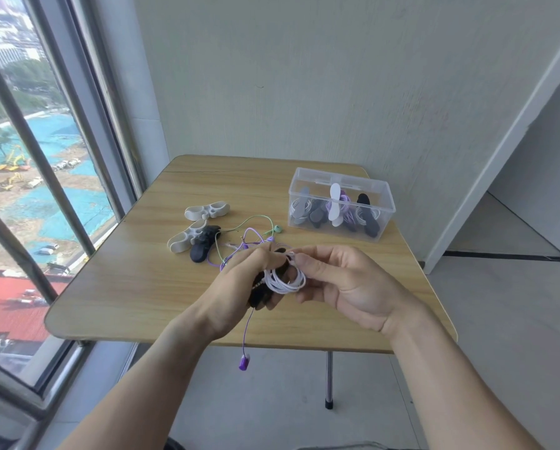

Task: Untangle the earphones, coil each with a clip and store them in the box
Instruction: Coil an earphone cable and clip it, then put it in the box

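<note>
White earphone coil (285, 278) mid-frame, held between left hand (239, 287) grip and right hand (343, 280) fingertip pinch.

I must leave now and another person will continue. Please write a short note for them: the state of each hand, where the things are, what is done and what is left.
Left hand: grips a black clip with a coil of pale cable.
Right hand: fingers pinch the coil's top.
A purple earbud hangs below the table edge.
Done: several clipped coils in the clear box.
Left: finish this coil, then the green and purple earphones; spare clips wait beside them.
</note>
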`<state>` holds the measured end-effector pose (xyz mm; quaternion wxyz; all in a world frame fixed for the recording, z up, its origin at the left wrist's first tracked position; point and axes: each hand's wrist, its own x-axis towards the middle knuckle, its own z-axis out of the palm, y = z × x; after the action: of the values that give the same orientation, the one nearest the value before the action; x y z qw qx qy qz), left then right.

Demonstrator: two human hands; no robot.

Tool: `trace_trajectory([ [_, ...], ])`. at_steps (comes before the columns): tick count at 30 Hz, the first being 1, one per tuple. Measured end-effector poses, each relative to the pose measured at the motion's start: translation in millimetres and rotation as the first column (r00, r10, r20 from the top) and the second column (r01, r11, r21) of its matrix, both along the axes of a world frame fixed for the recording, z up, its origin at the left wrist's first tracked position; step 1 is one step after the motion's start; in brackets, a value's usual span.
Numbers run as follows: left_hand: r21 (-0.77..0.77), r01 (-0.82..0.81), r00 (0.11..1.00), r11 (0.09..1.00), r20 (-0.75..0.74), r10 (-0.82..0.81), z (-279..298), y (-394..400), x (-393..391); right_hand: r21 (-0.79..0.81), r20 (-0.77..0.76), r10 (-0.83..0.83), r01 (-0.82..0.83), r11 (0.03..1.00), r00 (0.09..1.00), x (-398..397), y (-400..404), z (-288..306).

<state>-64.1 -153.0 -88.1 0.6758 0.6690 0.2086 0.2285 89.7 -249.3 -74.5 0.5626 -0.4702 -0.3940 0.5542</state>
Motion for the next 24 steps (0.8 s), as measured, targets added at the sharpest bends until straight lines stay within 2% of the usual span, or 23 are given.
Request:
trace_trajectory([
  [9, -0.016, -0.028, 0.999, 0.999, 0.029, 0.029, -1, -2, 4, 0.104, 0.159, -0.153, 0.137, 0.985, 0.975, -8, 3, -1],
  [11, -0.012, -0.054, 0.998, 0.998, 0.037, 0.054, 0, -3, 4, 0.076, 0.142, -0.145, 0.135, 0.988, 0.979, -9, 4, 0],
  [14, 0.000, -0.128, 0.990, 0.992, 0.057, 0.127, -1, -5, 6, 0.003, 0.006, -0.124, 0.123, 0.992, 0.992, -9, 5, 3],
  [16, 0.043, -0.229, 0.971, 0.972, 0.076, 0.226, -4, -8, 9, -0.052, -0.053, -0.151, 0.148, 0.988, 0.987, -10, 7, 3],
  [19, 0.159, -0.362, 0.930, 0.919, 0.132, 0.343, -10, -14, 15, -0.127, 0.032, -0.207, 0.210, 0.970, 0.978, -16, 11, -5],
  [21, 0.225, -0.407, 0.913, 0.885, 0.129, 0.387, -10, -15, 17, -0.155, 0.059, -0.217, 0.224, 0.962, 0.974, -22, 13, -9],
  [24, 0.330, -0.413, 0.910, 0.849, 0.103, 0.403, -7, -14, 17, -0.164, 0.014, -0.219, 0.218, 0.962, 0.976, -26, 16, -16],
])
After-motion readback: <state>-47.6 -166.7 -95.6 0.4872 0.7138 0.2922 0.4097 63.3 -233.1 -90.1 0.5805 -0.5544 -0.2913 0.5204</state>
